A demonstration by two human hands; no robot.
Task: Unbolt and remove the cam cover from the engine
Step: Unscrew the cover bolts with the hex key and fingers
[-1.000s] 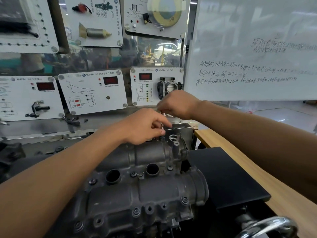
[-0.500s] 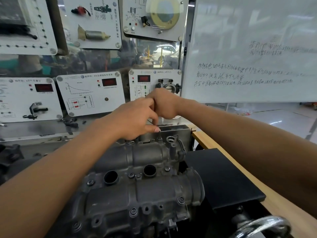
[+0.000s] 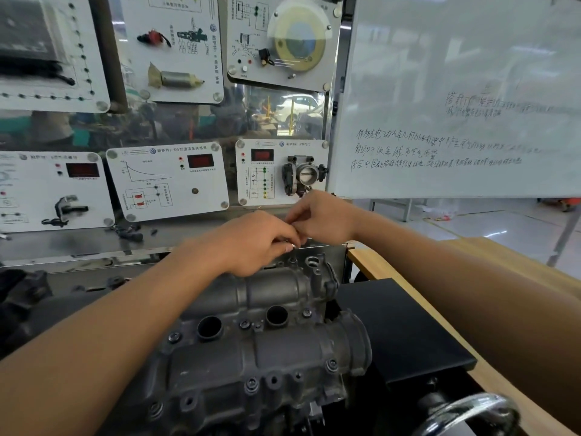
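From the head camera, both forearms reach forward and meet over the far end of the engine. The left hand (image 3: 257, 243) lies knuckles-up with its fingers curled down, fingertips just above the far edge of the cam cover (image 3: 251, 357). The right hand (image 3: 323, 218) comes in from the right, its fingers also curled, and touches the left hand at the fingertips. Something small glints at the left fingertips, but whether either hand pinches a bolt or tool there, or holds nothing, cannot be told.

The engine sits low in the middle of the frame. To its right lies a flat black pad (image 3: 399, 325) on a wooden bench (image 3: 371, 262), and a chrome ring (image 3: 471, 410) shows at the lower right corner. Behind the engine stands a rack of white training panels, 1 of them carrying a throttle body (image 3: 303, 177). A whiteboard (image 3: 456, 89) with handwritten lines fills the upper right, and a glossy pale floor (image 3: 471, 221) shows beneath it.

The cam cover is grey cast metal, seated on the engine, with 2 rounded ridges running away from the camera. Between them are 2 round openings (image 3: 210, 327), and several bolts (image 3: 331, 365) still sit in its flanges.
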